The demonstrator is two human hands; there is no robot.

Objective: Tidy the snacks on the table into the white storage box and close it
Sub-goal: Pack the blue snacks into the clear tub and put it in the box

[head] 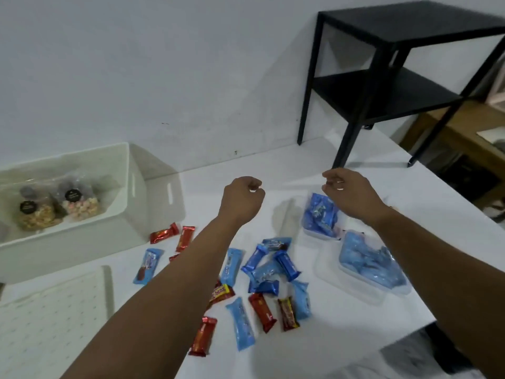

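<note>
Left hand [241, 198]: frame centre, above the table — fingers curled into a loose fist, holding nothing.
Right hand [347, 191]: right of centre, curled, empty.
Snacks [262, 272]: scattered lower centre.
White storage box [68, 236]: left edge — open.
Lid [54, 310]: lower left.

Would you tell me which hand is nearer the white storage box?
Left. The left hand hovers just right of the white storage box; the right hand hangs farther right, above a clear tub of blue packets.
</note>
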